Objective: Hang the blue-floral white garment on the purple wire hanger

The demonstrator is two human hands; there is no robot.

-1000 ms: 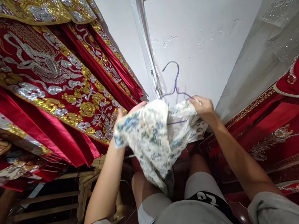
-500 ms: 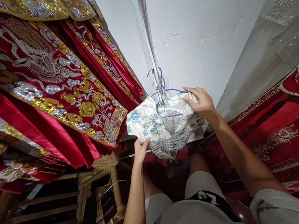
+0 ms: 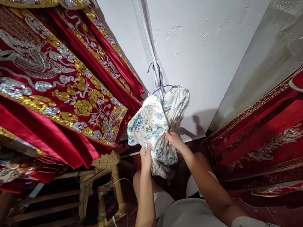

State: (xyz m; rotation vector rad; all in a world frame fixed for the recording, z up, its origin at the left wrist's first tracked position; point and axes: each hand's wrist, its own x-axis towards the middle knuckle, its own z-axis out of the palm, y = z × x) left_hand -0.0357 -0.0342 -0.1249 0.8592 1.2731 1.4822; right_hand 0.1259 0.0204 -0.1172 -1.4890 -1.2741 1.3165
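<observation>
A white garment with blue and green flowers (image 3: 157, 122) hangs on a purple wire hanger (image 3: 160, 83), whose hook sits on a fixing by the white wall strip. My left hand (image 3: 146, 158) grips the cloth's lower left part, fingers closed on it. My right hand (image 3: 174, 140) pinches the cloth just beside it, in the middle of the bunched fabric. Both arms reach up from below.
Red robes with gold and silver embroidery (image 3: 50, 83) hang close on the left. More red embroidered cloth (image 3: 271, 137) lies on the right. A wooden chair (image 3: 97, 208) with a phone on a cable stands below left. The white wall (image 3: 199, 34) is straight ahead.
The hanger's hook went up onto the wall fixing. My right hand came down from the hanger's shoulder to the cloth's middle, and my left hand shifted to the lower fabric.
</observation>
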